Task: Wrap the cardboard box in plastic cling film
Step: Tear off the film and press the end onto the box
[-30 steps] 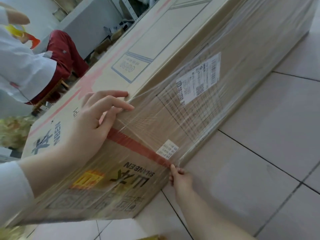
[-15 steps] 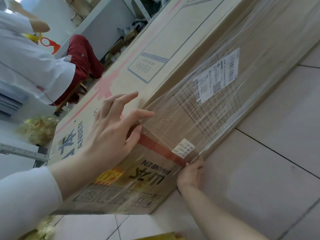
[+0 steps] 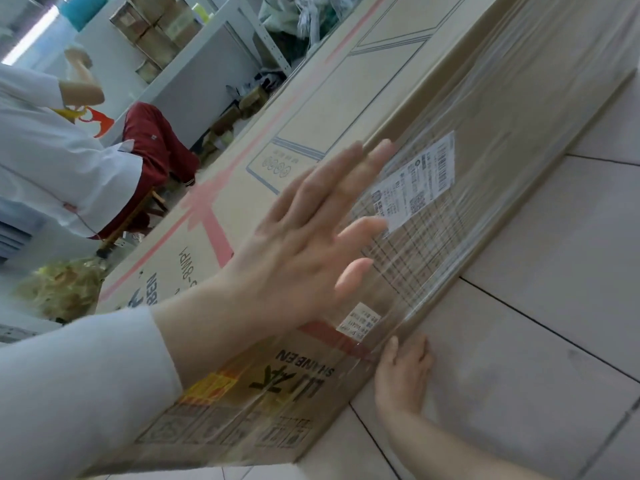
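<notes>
One big cardboard box (image 3: pixel 311 109) fills most of the view. It lies on the tiled floor (image 3: pixel 554 306), running from bottom left away to top right. Top face is bare card with pink ribbon print, blue outlines and blue lettering

Side face toward the camera is under clear cling film (image 3: pixel 502 150), wrinkled, with stretch lines along the length. Near end with the black lettering looks glossy too, can't tell how far the film reaches there

Background left: second person (image 3: pixel 52 161) seated, white top, red trousers. Behind them a white shelf (image 3: pixel 242 22) with small cartons (image 3: pixel 156 26). Yellowish pile of loose packing (image 3: pixel 59 292) at far left

Left hand (image 3: pixel 304 244): flat, fingers straight and spread, laid on the filmed side face just below the top edge, gripping nothing. Fingertips reach the white shipping label (image 3: pixel 415 188). Motion-blurred, white sleeve on the forearm

Right hand (image 3: pixel 403 372): low, at the box's bottom edge where the film meets the floor. Thumb points up against the box, other fingers slightly bent. Can't tell whether it pinches the film or only rests there

Label sits under the film, mid side face. Red tape strip (image 3: pixel 325 332) crosses the side near the close end, with a small white sticker (image 3: pixel 360 322) on it, between the two hands
</notes>
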Motion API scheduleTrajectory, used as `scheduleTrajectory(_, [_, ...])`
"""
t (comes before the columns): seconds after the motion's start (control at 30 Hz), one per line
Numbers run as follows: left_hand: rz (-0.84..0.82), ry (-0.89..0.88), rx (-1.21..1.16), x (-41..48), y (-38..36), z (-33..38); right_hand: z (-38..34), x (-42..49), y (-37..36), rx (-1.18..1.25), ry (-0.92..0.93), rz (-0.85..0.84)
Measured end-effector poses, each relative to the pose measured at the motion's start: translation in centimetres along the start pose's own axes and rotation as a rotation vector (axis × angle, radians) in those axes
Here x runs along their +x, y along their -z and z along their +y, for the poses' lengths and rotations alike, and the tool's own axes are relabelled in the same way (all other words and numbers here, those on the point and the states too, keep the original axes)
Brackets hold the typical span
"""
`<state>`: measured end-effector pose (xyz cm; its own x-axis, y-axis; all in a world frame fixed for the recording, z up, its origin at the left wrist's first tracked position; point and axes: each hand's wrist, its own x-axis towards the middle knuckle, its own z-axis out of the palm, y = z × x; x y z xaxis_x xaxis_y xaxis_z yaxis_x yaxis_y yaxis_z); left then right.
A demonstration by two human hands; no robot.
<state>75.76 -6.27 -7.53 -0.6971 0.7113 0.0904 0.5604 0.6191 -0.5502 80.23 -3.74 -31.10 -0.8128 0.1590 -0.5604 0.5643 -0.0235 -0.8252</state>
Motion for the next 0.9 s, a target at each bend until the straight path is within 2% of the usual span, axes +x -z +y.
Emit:
scheduleTrajectory(0.13, [-0.016, -0.346, 0.221, 9.0, -2.0, 1.7, -3.5, 2.9, 1.1, 0.092, 0.165, 0.071])
scheduleTrajectory(0.23, [-0.197, -0.45, 0.451, 13.5, -3.9, 1.9, -5.8, 5.0, 1.3, 0.167, 0.241, 0.184])
scheduleTrajectory(0.33, [-0.282, -0.453, 0.631, 16.1, -5.1, 0.5, -7.1, 5.8, 0.9, 0.26, 0.191, 0.274])
scheduleTrajectory(0.5, [-0.415, -0.391, 0.753, 16.1, -5.9, -2.5, -9.1, 3.6, -2.4, 0.359, 0.266, 0.205])
scheduleTrajectory(0.6, [-0.422, -0.362, 0.736, 16.1, -5.7, -1.9, -9.2, 4.0, -3.3, 0.405, 0.286, 0.263])
scheduleTrajectory(0.7, [-0.379, -0.338, 0.655, 17.2, -5.6, 0.3, -8.4, 4.1, -3.1, 0.433, 0.304, 0.24])
scheduleTrajectory(0.8, [-0.293, -0.394, 0.596, 19.6, -6.1, 2.4, -7.5, 4.5, -1.7, 0.466, 0.322, 0.246])
scheduleTrajectory(0.9, [-0.279, -0.413, 0.627, 22.9, -7.7, 3.2, -6.6, 7.8, 0.6, 0.404, 0.291, 0.32])
